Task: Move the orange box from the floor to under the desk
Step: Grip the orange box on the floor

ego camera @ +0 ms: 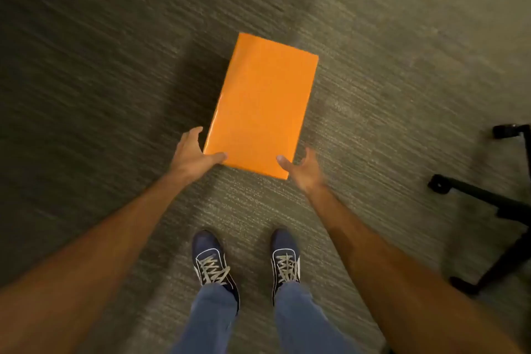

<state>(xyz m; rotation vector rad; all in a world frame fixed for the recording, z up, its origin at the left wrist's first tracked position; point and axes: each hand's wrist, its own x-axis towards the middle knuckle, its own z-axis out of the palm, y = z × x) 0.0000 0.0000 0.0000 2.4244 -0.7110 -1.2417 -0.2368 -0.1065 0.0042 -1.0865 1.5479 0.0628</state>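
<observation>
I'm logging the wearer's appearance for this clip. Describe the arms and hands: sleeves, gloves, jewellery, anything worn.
Both forearms are bare right down to the frame's lower edge, so no sleeve shows. The left hand and right hand wear no gloves; no watch, band or ring is visible, though motion blur could hide something small. Blue jeans and navy lace-up sneakers appear below.
</observation>
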